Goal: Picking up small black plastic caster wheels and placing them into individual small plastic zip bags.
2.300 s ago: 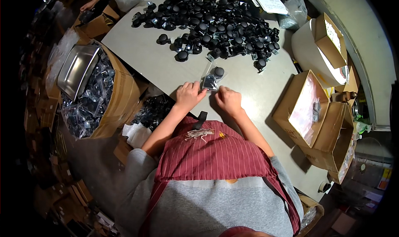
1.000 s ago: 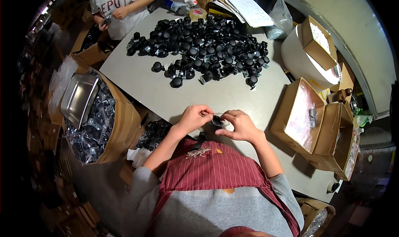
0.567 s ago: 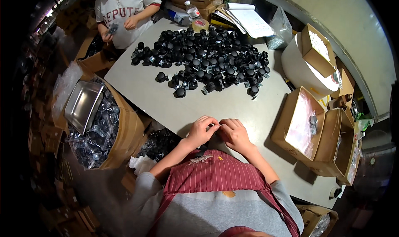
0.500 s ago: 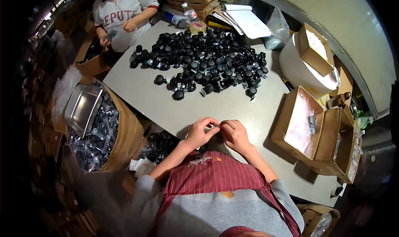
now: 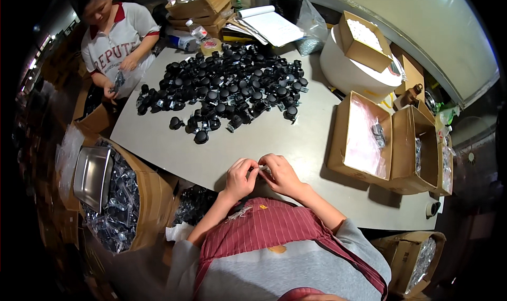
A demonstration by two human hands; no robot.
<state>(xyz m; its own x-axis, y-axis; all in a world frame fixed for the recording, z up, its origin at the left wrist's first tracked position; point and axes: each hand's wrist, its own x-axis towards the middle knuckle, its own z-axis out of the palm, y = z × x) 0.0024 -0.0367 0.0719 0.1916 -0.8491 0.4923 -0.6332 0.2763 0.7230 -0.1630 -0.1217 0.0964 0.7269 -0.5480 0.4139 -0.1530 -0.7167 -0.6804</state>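
Note:
My left hand (image 5: 241,178) and my right hand (image 5: 281,175) meet over the near edge of the grey table (image 5: 179,158), right in front of my apron. Both have their fingers bent into a pinch, the tips nearly touching. Something small and pale seems to lie between them, too hidden to name. Beyond my hands spreads a large heap of black caster wheels (image 5: 222,90) with metal plates. A few casters, among them one at the near side (image 5: 200,137), lie at the edge of the heap.
On the right stand open cardboard boxes (image 5: 338,142) and a white tub (image 5: 338,68). At left, a carton (image 5: 153,206) holds bagged black parts and a steel tray (image 5: 91,177). A co-worker (image 5: 119,42) holds a bagged part across the table. Papers (image 5: 272,26) lie at the back.
The whole view has shifted and tilted, so the table and heap appear farther left. My hands stay together at the fingertips, with the right hand's fingers now more arched. The co-worker's head has come into view.

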